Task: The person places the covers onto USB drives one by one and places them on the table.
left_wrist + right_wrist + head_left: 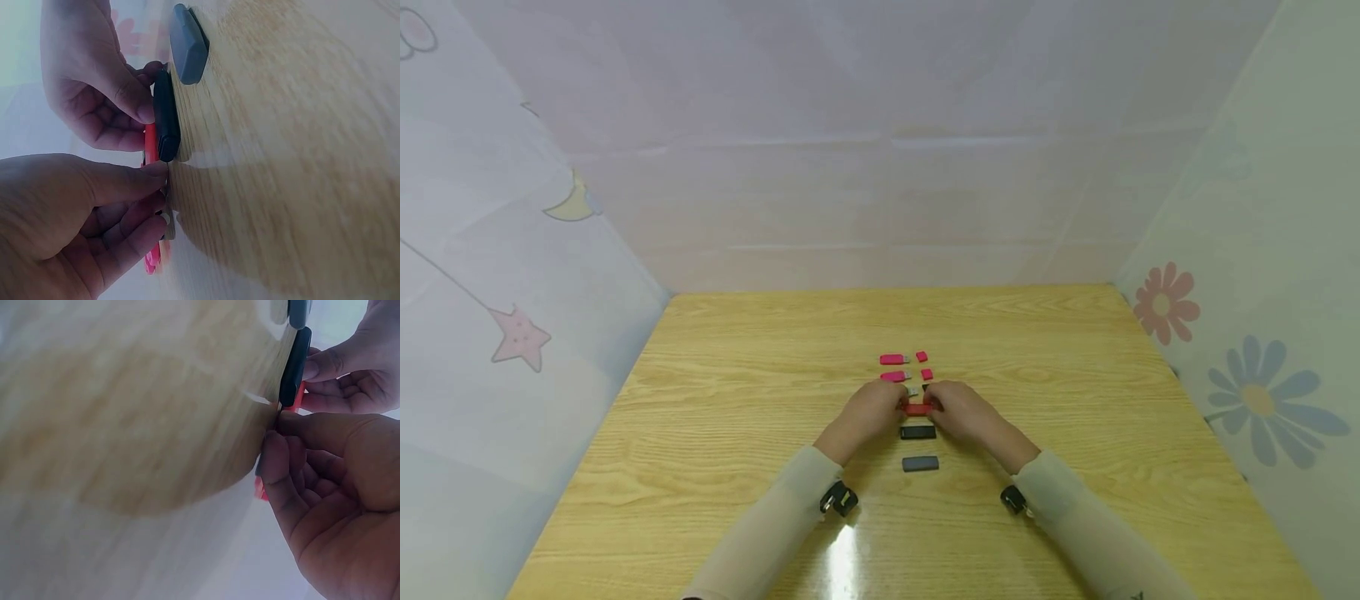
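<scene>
A red USB stick [917,409] lies crosswise between my two hands, just above the table. My left hand [871,410] pinches its left end between thumb and fingers. At the other end, my right hand [962,410] pinches it the same way. Fingers hide both ends of it, and in the left wrist view only a strip of the red USB stick [150,136] shows behind a black USB stick [166,119]. Nearer the person, the black USB stick [917,432] and a grey USB stick [921,463] lie on the table, both closed.
Beyond the hands lie two pink USB sticks [892,359] with bare metal plugs, their pink caps [922,357] set apart to the right. A further metal plug [913,391] shows by the left fingers, its body hidden. The wooden table [737,358] meets patterned cloth walls.
</scene>
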{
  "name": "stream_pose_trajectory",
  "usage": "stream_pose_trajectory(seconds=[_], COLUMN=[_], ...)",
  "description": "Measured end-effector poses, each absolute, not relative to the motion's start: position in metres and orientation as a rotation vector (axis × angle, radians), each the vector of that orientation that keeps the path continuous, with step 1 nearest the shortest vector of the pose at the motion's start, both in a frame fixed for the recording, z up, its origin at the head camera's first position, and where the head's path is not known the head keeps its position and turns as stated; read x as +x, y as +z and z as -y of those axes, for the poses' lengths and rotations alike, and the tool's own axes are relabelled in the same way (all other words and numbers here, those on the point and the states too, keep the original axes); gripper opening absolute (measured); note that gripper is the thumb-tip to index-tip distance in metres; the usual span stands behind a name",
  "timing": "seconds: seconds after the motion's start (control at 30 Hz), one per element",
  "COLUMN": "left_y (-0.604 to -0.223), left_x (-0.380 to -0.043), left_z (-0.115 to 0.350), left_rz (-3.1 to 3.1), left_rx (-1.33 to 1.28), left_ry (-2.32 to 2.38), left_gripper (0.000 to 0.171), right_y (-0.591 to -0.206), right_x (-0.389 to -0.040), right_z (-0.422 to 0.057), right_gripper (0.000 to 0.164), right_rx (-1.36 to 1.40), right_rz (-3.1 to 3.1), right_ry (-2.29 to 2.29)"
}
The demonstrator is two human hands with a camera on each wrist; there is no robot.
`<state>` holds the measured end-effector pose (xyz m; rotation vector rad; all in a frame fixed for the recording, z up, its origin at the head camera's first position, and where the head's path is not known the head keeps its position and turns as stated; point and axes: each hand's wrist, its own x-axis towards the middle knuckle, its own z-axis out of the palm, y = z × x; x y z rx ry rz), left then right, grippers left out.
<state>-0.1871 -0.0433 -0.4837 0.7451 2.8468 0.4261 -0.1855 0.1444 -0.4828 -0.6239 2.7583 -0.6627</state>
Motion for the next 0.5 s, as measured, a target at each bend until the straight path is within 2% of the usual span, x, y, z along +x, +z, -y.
stream_pose_trajectory(seconds=[0.5], left_y=[-0.4856], left_x=[-0.1893], left_z=[0.0436], left_rz=[-2.83], left_rx=[0.743], left_ry=[0.457], left_gripper=[0.008], right_y=[-0.4814], right_x=[-0.1875], right_z=[-0.1459], right_gripper=[0.013], right_rx=[-0.615], right_rz=[-2.735], right_ry=[-0.655])
